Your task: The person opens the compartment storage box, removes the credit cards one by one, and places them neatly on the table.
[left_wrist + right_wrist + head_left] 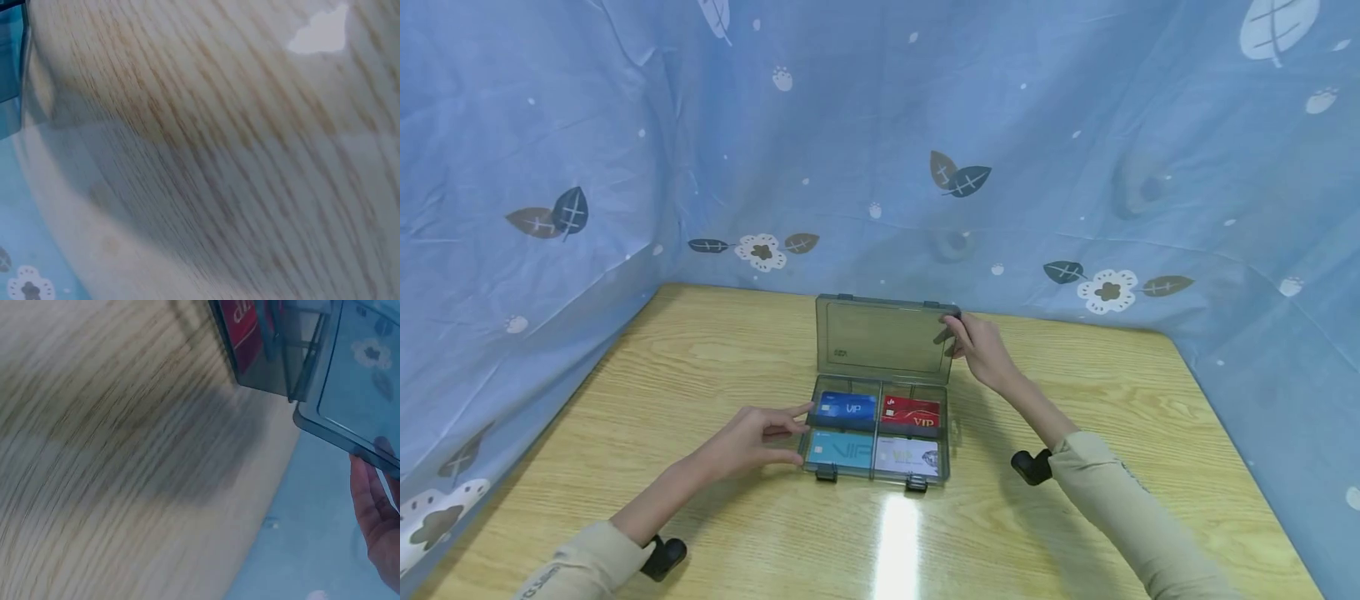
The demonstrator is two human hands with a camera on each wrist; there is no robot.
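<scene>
Right grip (987,350) pinches the translucent lid (883,337), raised, at its corner; left grip (751,439), fingers spread, touches the left side of the storage case (865,475) on the desk (737,333). Steady the latter, guide the former evenly, leave the four VIP cards (848,408) undisturbed.

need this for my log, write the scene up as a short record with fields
container: translucent grey rectangular plastic case, open
cover: translucent grey rectangular lid, raised at the back
back row: dark blue rectangular VIP card left, red rectangular VIP card right
front row: light blue rectangular VIP card left, whitish rectangular card right
left hand: at the case's left edge
right hand: pinches the lid near its upper right corner
surface: light wood-grain table
backdrop: blue cloth with leaf and flower prints
</scene>
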